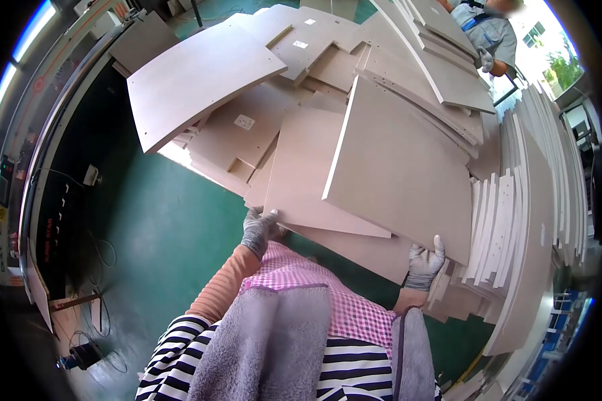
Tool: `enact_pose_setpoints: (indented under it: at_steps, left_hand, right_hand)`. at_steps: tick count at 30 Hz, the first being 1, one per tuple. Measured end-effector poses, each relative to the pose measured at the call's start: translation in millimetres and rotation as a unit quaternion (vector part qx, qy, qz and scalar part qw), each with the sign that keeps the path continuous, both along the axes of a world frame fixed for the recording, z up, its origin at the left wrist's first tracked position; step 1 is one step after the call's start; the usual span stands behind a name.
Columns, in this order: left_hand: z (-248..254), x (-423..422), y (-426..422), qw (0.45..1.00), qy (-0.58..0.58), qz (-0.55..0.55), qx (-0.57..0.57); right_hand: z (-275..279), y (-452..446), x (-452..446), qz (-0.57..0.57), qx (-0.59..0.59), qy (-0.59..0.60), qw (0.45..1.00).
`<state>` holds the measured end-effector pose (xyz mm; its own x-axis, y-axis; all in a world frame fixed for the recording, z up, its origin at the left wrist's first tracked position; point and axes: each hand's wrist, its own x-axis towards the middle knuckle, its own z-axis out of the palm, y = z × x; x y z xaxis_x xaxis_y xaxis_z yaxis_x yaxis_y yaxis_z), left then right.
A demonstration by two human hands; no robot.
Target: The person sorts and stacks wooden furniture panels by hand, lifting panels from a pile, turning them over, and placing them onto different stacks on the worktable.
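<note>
My left hand (257, 229), in a grey work glove, grips the near left corner of a flat beige panel (304, 160), thumb on top and the other fingers mostly hidden underneath. Across that panel's right part lies a larger beige board (401, 167), tilted, its pale left edge facing me. My right hand (425, 264), also gloved, holds this board's near edge towards the right corner; part of its grip is hidden. Below both sticks out another beige panel (358, 247). To the left is a panel with a white label (244, 121) and a rectangular cutout.
A curved panel (201, 77) overhangs the pile's left side. Stacked boards (441, 67) rise at the far right, where a co-worker's gloved hand (485, 60) touches them. Upright panels (495, 227) stand close on my right. Cables (104, 254) lie on the green floor (160, 220).
</note>
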<state>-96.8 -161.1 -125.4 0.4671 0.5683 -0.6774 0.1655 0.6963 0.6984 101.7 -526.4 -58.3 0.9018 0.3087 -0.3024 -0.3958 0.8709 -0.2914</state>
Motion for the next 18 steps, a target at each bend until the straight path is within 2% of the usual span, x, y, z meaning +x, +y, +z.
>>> enact_pose_setpoints:
  at_steps: [5, 7, 8, 12, 15, 17, 18]
  left_hand:
    - [-18.8, -43.0, 14.3, 0.997, -0.067, 0.034, -0.023]
    - [-3.2, -64.3, 23.7, 0.997, -0.071, 0.030, -0.022]
    - [4.0, -69.0, 25.4, 0.996, -0.045, 0.073, -0.018]
    - [-0.8, -107.3, 49.6, 0.997, -0.043, 0.064, 0.020]
    - [-14.0, -124.0, 73.7, 0.998, -0.057, 0.001, 0.007]
    - [-32.4, -129.3, 91.0, 0.993, -0.041, -0.100, -0.049]
    - [-24.2, -123.0, 90.4, 0.993, -0.039, -0.106, -0.045]
  right_hand:
    - [10.5, -1.2, 5.1, 0.016, -0.011, -0.009, 1.000]
    - [14.6, -2.0, 2.4, 0.013, -0.024, -0.012, 1.000]
    - [14.4, -2.7, 3.1, 0.010, -0.032, -0.005, 0.999]
    - [9.5, 6.2, 2.2, -0.005, -0.032, 0.016, 0.999]
    - [0.7, 13.9, -4.2, -0.005, -0.028, 0.016, 0.999]
    - [-3.2, 19.3, -7.5, -0.011, -0.027, 0.026, 0.999]
    - [-6.3, 21.8, -9.3, -0.008, -0.032, 0.035, 0.999]
